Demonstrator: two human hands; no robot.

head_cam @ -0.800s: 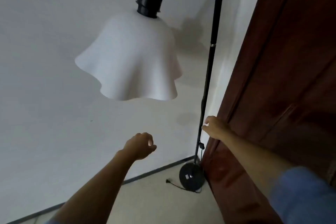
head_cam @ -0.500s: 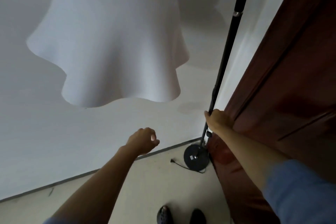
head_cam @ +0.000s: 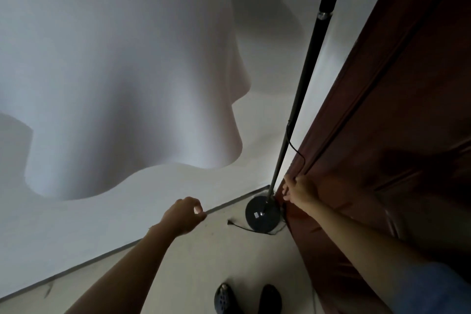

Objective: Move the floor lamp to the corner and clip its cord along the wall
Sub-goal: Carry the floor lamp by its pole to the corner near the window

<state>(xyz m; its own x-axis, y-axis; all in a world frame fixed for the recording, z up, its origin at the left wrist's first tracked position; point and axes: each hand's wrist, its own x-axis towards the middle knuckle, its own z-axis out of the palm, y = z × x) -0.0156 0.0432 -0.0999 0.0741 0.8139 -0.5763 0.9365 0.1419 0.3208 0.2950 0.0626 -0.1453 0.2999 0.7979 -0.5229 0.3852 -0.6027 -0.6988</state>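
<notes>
The black floor lamp stands in the corner, its round base (head_cam: pixel 262 215) on the floor between the white wall and the brown door. Its thin pole (head_cam: pixel 304 71) rises to the top edge. The white wavy lampshade (head_cam: pixel 122 71) hangs close and fills the upper left. A black cord (head_cam: pixel 295 148) leaves the pole and curves down into my right hand (head_cam: pixel 299 190), which is closed on it beside the door's edge. The cord's plug end (head_cam: pixel 230 222) lies on the floor left of the base. My left hand (head_cam: pixel 184 214) hovers above the baseboard, fingers curled, holding nothing.
A dark brown wooden door (head_cam: pixel 395 135) fills the right side, right against the lamp. A dark baseboard (head_cam: pixel 102 257) runs along the white wall (head_cam: pixel 76 224). My two dark shoes (head_cam: pixel 247 299) stand on the pale floor at the bottom edge.
My right hand has slid down along the pole towards the base, onto the cord. The view has tipped down and closer, so the shade looks larger and my shoes show. The left hand barely moved.
</notes>
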